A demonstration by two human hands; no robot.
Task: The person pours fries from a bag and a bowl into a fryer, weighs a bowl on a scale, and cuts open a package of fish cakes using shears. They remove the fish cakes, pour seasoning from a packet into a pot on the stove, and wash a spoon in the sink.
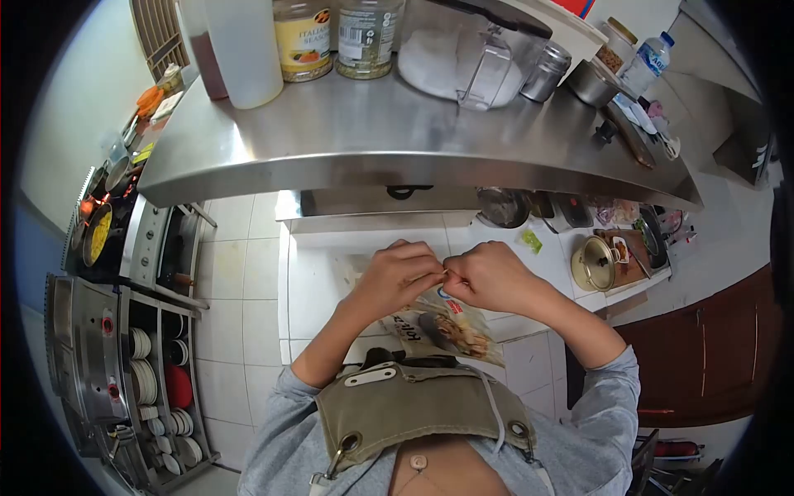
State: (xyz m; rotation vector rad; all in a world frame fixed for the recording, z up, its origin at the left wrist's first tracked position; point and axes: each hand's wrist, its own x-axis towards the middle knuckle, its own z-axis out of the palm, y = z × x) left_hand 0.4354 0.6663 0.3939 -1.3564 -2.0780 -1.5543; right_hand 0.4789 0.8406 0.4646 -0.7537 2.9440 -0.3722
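My left hand [403, 277] and my right hand [495, 277] meet in front of my chest, above the white tiled counter. The fingers of both are closed in a pinch, with the fingertips almost touching. A tiny pale bit shows between them; I cannot tell what it is. Right under the hands is a printed plastic food bag [442, 329] with a picture of food on it, its lower end reaching past the counter's front edge toward my apron [422, 403]. The hands overlap the upper part of the bag.
A steel shelf [413, 136] crosses above the counter, bearing seasoning jars [303, 41] and a clear tub of white powder [447, 66]. Right of my hands are a small green packet [531, 240] and a lidded pot [593, 263]. At left, a pan of yellow food [100, 235] sits on a lit stove.
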